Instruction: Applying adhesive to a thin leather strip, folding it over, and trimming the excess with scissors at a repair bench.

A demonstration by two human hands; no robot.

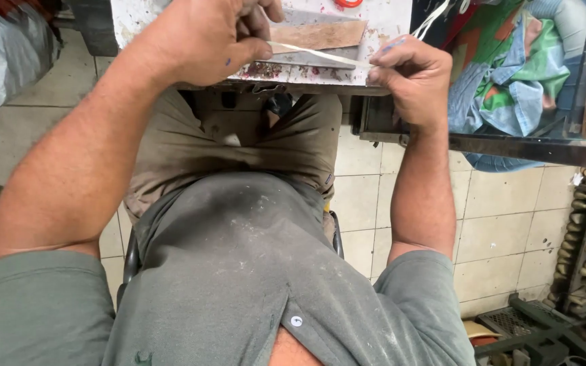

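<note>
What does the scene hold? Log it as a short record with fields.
left hand: pinches one end of a thin pale strip
right hand: pinches the other end of the strip
strip: stretched between both hands above the worktable
under strip: brown flat piece
floor: pale tiles
right side: heap of coloured cloth

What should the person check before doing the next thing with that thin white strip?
1. Left hand has a grip on the thin pale strip: ok.
2. Right hand pinches the strip's other end: ok.
3. Strip stretched fairly straight between the hands: ok.
4. Strip lies over the brown flat leather-like piece on the stained white worktable: ok.
5. Strip touching or glued to that piece: cannot tell.
6. Red ring-shaped object clear of the hands: ok.
</note>
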